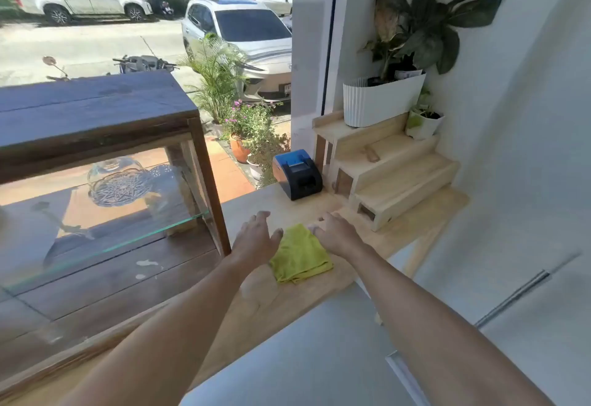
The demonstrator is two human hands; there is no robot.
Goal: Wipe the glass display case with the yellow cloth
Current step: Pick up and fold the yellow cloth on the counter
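Note:
A folded yellow cloth [300,254] lies flat on the light wooden counter [287,297], just right of the display case. The case [105,166] is dark wood with glass panes and a glass shelf [128,239]; a cut-glass dish [120,185] sits inside. My left hand [256,234] hovers at the cloth's left edge, fingers spread, thumb near the cloth. My right hand [335,231] rests at its upper right corner, fingers apart and touching or nearly touching the cloth. Neither hand grips it.
A blue and black receipt printer [297,174] stands behind the cloth. A stepped wooden stand [390,178] at the right carries a white planter [380,102] and a small pot [423,122]. A white wall [511,150] is on the right, a window onto the street behind.

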